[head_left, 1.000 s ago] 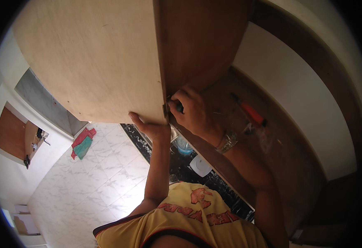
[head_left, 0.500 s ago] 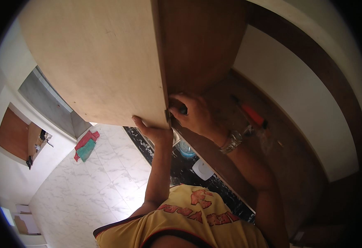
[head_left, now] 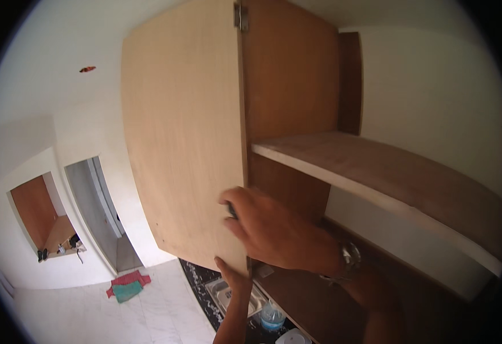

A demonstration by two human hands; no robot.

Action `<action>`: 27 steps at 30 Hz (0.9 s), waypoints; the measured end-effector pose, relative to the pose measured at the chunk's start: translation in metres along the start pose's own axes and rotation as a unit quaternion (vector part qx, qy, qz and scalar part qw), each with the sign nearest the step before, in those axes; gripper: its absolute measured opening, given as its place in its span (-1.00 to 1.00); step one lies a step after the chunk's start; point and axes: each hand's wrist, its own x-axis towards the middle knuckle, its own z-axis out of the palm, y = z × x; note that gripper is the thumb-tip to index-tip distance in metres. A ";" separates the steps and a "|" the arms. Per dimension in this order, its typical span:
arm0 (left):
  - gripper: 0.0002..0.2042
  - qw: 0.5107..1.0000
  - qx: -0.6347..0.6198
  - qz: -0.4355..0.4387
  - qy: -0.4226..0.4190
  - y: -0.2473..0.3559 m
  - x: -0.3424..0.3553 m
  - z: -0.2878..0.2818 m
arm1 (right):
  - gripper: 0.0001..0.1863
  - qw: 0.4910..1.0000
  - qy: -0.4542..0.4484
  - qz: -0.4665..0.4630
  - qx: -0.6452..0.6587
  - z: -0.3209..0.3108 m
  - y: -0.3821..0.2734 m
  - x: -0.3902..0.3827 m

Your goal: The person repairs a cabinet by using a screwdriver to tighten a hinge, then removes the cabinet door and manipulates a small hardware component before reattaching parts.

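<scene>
A pale wooden cabinet door hangs open in front of me, with a metal hinge high on its right edge. My left hand grips the door's bottom corner, thumb on the pale face and fingers passing behind. Just above it, my right hand is raised beside the door edge, wearing a metal-banded watch. Its curled fingers hold a small dark object, mostly covered, whose kind I cannot make out. The brown cabinet interior lies behind the right hand.
A thick shelf crosses the cabinet at right. Below are a steel sink, a clear bluish container and a white item on a black counter. Red and green cloths lie on the floor at left.
The view has tilted up, bringing in the shelf and upper hinge. My right hand has come away from the door edge, still holding the dark object; the left hand keeps the door's bottom corner.
</scene>
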 end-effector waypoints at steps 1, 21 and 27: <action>-0.27 0.999 -0.002 0.002 -0.035 0.004 0.007 -0.003 | -0.69 1.000 0.005 -0.006 -0.009 -0.007 -0.011 0.017; -0.24 0.999 -0.008 0.045 -0.025 0.008 0.069 -0.042 | -0.72 0.843 -0.054 0.021 -0.534 -0.205 -0.156 0.205; -0.27 1.000 -0.003 0.029 0.002 0.005 0.062 -0.036 | -0.73 0.840 -0.008 -0.027 -0.542 -0.274 -0.089 0.185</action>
